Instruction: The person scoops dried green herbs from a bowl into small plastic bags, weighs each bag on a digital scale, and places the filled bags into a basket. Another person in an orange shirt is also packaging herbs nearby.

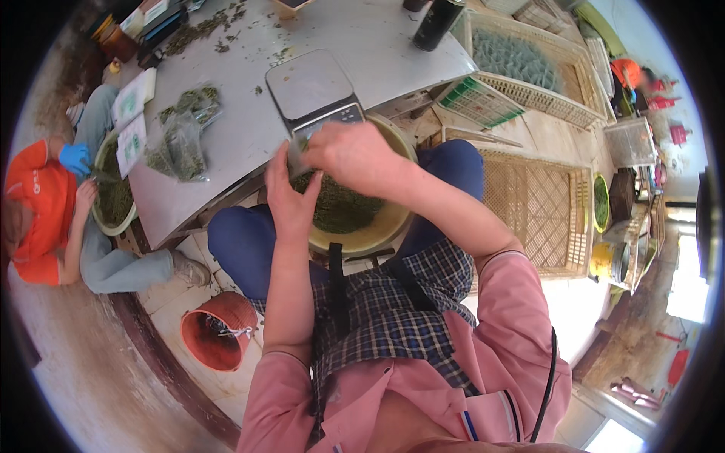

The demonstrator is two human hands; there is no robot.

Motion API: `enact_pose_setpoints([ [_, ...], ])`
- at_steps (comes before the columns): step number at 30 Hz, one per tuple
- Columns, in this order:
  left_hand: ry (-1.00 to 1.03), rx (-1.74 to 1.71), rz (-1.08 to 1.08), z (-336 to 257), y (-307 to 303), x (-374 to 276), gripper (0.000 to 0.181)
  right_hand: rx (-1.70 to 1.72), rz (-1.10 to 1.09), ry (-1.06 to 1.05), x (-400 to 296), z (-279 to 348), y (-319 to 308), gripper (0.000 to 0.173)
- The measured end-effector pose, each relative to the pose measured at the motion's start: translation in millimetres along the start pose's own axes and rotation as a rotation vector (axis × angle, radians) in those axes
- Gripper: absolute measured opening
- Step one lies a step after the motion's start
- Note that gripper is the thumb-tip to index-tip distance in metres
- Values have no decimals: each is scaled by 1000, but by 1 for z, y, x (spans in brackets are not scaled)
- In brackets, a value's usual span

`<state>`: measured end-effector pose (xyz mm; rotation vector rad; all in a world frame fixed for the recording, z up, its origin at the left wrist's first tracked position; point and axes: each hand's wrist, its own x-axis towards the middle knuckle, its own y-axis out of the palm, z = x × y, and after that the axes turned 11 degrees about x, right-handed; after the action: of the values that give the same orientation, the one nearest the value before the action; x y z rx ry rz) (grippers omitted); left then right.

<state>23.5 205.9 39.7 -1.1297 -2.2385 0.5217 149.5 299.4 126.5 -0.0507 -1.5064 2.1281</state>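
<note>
My left hand [290, 195] holds a small clear plastic bag [294, 158] upright between thumb and fingers. My right hand [354, 156], blurred, is curled at the bag's mouth; what its fingertips grip is hidden. Under both hands, a round basin [405, 144] between my knees holds dried green leaf material [348, 209]. Just beyond them, a digital scale [308, 85] lies on the metal table, its display end partly behind my right hand. A few crumbs rest on the weighing plate. Filled clear bags of green leaves [184, 147] lie on the table to the left.
Loose leaves [204, 28] and a black can [439, 25] are on the metal table [238, 90]. At left, a co-worker [37, 209] with one blue glove sits by another basin [113, 221]. A red bucket [218, 331] and plastic crates [532, 209] stand on the floor.
</note>
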Motion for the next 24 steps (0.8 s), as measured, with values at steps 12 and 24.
enact_pose_setpoints([
  [12,-236,-258,491,24,40,-37,46,332,125,396,-60,-1,9,20],
  [24,63,-120,496,-68,45,-22,50,62,-761,258,-132,3,-43,20],
])
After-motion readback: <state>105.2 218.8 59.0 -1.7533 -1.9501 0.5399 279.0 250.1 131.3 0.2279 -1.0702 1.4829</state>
